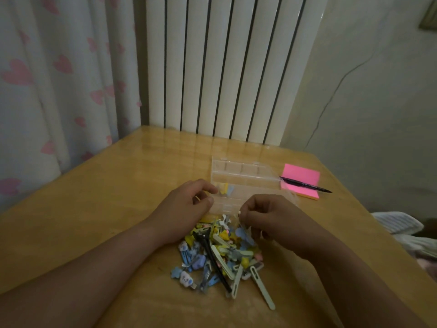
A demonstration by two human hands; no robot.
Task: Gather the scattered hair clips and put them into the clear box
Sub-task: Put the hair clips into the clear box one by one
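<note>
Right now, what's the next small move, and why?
Probably move the right hand forward and drop its clip into the box. That hand seems to pinch a small pale clip at the box's near edge. The box lies open with only a few clips inside, while the pile sits on the table.

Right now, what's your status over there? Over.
Left hand curled at clear box edge, hold unclear. Right fingers pinch pale clip. Few clips boxed, pile on table. Sticky notes, pen off to side.
</note>
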